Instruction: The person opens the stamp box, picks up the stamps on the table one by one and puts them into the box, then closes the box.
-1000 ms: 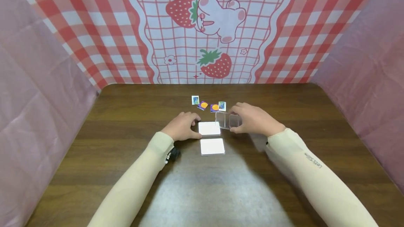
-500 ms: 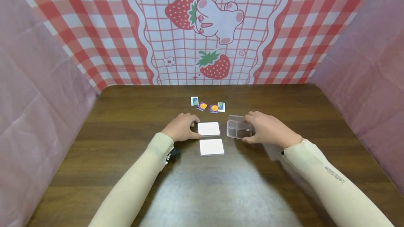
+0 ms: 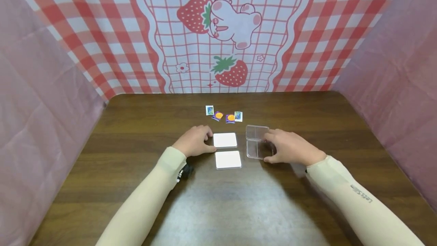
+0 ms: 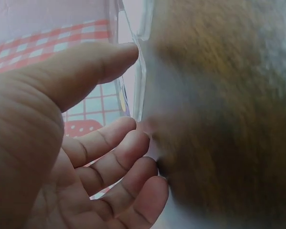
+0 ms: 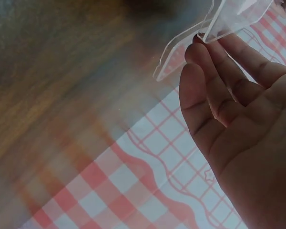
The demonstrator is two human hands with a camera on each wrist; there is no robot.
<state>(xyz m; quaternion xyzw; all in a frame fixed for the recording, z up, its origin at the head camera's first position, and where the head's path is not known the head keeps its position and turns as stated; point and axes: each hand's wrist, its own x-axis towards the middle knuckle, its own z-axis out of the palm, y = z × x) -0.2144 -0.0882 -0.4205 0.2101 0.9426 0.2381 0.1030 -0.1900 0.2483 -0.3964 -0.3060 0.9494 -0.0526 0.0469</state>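
Two white rectangular panels with clear plastic rims lie one behind the other on the table, a far panel (image 3: 225,140) and a near panel (image 3: 228,160). At the far panel's left end is my left hand (image 3: 194,141). In the left wrist view its thumb (image 4: 121,59) meets the clear edge, with curled fingers at the other corner. To the right lies a clear hinged plastic case (image 3: 252,149), lid folded back and a divider inside. My right hand (image 3: 290,146) grips its right end between thumb and fingers. The right wrist view shows fingertips at the case; the thumb is hidden.
Behind the panels lie small picture pieces: a blue-green one on the left (image 3: 209,110), another on the right (image 3: 238,116), and two purple-and-orange ones (image 3: 217,115) between. A strawberry-print checked cloth (image 3: 218,33) hangs at the wooden table's (image 3: 150,109) back edge.
My right hand has moved the clear case rightward and toward me, away from the far panel, and its lid now lies folded back. The left hand has stayed in about the same place.
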